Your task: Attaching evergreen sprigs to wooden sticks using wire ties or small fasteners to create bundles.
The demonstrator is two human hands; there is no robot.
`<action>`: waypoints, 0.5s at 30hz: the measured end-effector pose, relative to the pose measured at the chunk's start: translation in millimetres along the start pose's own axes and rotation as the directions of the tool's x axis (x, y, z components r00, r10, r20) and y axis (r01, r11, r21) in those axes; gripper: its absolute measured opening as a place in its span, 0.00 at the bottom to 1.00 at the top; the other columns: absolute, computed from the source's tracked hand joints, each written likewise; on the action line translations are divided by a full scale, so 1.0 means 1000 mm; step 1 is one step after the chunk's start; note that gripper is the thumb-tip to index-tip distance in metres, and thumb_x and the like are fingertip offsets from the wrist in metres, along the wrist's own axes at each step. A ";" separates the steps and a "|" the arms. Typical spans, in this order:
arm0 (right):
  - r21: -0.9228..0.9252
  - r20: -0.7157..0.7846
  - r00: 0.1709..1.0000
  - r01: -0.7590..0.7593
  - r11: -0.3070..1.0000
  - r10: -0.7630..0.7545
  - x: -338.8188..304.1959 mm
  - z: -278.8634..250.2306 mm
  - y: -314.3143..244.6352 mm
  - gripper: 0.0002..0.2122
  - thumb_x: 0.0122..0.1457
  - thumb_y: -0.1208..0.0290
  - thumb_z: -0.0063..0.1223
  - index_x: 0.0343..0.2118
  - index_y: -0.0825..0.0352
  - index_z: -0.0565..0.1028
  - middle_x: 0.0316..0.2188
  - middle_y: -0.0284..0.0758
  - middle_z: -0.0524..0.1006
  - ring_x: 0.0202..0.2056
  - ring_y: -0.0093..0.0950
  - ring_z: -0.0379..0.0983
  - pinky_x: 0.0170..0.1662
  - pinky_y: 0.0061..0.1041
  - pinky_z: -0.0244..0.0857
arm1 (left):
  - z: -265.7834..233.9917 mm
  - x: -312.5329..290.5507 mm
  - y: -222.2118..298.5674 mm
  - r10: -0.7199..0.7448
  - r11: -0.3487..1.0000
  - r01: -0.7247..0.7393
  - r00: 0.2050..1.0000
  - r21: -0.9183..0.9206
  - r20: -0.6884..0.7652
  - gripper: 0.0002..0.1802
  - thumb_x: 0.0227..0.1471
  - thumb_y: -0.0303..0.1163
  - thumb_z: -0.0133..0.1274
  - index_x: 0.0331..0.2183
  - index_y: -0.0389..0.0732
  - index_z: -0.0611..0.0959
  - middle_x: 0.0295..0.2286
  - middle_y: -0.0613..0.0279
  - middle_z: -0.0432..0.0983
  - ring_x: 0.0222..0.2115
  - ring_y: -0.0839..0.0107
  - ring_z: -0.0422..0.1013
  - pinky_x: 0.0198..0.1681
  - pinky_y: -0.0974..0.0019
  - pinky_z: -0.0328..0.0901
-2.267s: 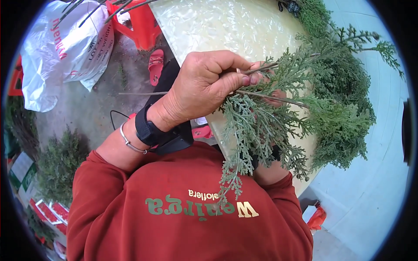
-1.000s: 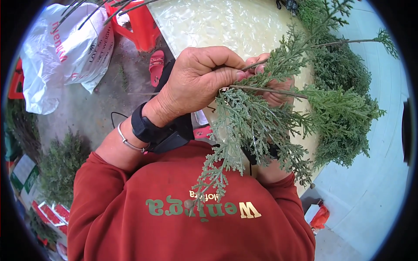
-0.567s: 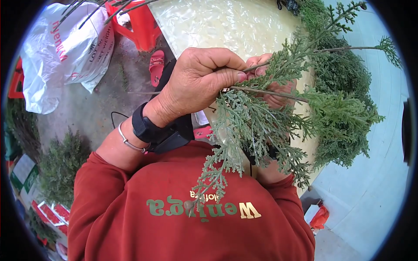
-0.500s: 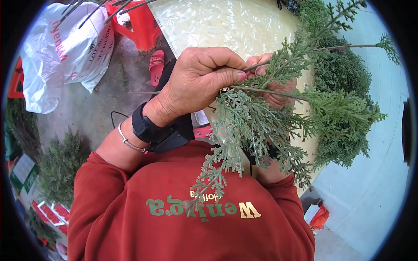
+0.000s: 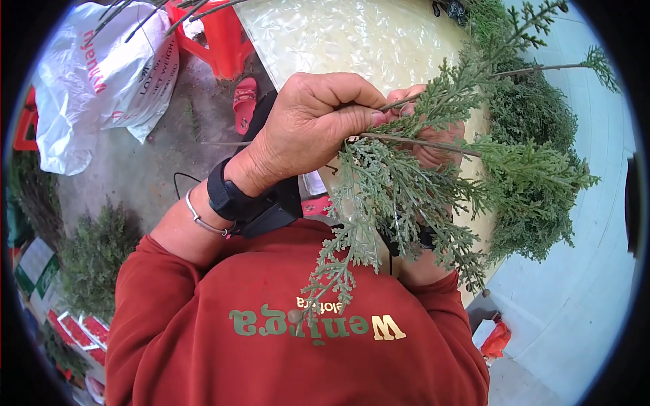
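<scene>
My left hand (image 5: 318,122) is closed, its thumb and forefinger pinching the stem of an evergreen sprig (image 5: 447,98) above the table. Behind the foliage, my right hand (image 5: 437,139) is partly covered. Its fingertips meet the same stem right beside my left thumb. A brown stem with lighter green tips (image 5: 531,164) runs rightward from under my left hand. Grey-green feathery leaves (image 5: 399,196) hang from the same place down across my shirt, with a small round cone (image 5: 295,316) at the lower end.
The table (image 5: 325,40) has a glossy, cream-coloured cover. Piled greenery (image 5: 531,108) lies along its right side. Leftward stand a red plastic stool (image 5: 220,40) and a white printed sack (image 5: 108,81). A pink slipper (image 5: 245,105) is on the floor, and a leafy bundle (image 5: 98,264) stands lower left.
Both hands keep their grip in nearly the same place. The sprigs and the hanging leaves have shifted only very slightly.
</scene>
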State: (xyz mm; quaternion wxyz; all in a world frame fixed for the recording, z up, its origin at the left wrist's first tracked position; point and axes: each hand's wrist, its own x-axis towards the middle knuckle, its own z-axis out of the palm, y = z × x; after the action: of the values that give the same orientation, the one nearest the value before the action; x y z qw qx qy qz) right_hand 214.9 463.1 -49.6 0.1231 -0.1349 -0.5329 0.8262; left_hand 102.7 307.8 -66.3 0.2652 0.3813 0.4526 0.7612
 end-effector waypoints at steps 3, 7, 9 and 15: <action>0.053 -0.021 1.000 0.015 0.998 -0.014 0.002 0.004 0.002 0.11 0.50 0.74 0.55 0.34 0.71 0.67 0.31 0.40 0.70 0.32 0.32 0.72 0.30 0.29 0.73 | 0.000 0.000 -0.001 -0.002 1.000 0.001 1.000 -0.008 -0.002 0.06 0.44 0.21 0.55 0.29 0.31 0.79 0.21 0.66 0.74 0.24 0.84 0.66 0.28 0.78 0.63; -0.135 -0.044 0.998 0.047 0.990 -0.053 -0.001 0.014 -0.001 0.11 0.50 0.76 0.54 0.34 0.72 0.67 0.30 0.42 0.70 0.31 0.33 0.72 0.30 0.28 0.73 | -0.002 -0.002 -0.001 -0.017 1.000 0.017 1.000 -0.011 -0.009 0.05 0.44 0.21 0.55 0.29 0.32 0.79 0.21 0.66 0.74 0.24 0.83 0.66 0.28 0.78 0.63; -0.074 -0.088 0.992 0.085 0.994 -0.092 -0.002 0.010 0.001 0.10 0.51 0.76 0.53 0.34 0.72 0.67 0.31 0.42 0.70 0.31 0.33 0.72 0.29 0.26 0.73 | 0.000 0.001 0.000 -0.021 1.000 0.021 1.000 0.007 0.004 0.05 0.44 0.21 0.55 0.29 0.32 0.79 0.21 0.66 0.74 0.24 0.83 0.66 0.28 0.78 0.63; 0.008 -0.091 0.994 0.055 0.998 -0.054 0.000 0.004 0.002 0.08 0.52 0.76 0.52 0.33 0.72 0.67 0.32 0.42 0.69 0.29 0.32 0.70 0.30 0.25 0.71 | 0.000 0.000 -0.001 -0.023 0.999 0.023 1.000 0.032 0.001 0.05 0.44 0.21 0.55 0.28 0.32 0.79 0.20 0.66 0.74 0.23 0.83 0.66 0.27 0.77 0.63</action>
State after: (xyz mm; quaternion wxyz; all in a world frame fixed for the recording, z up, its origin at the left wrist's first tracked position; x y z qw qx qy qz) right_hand 213.3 459.0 -49.4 0.1704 -0.1568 -0.5259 0.8184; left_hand 102.3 308.0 -67.1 0.2681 0.3807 0.4691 0.7504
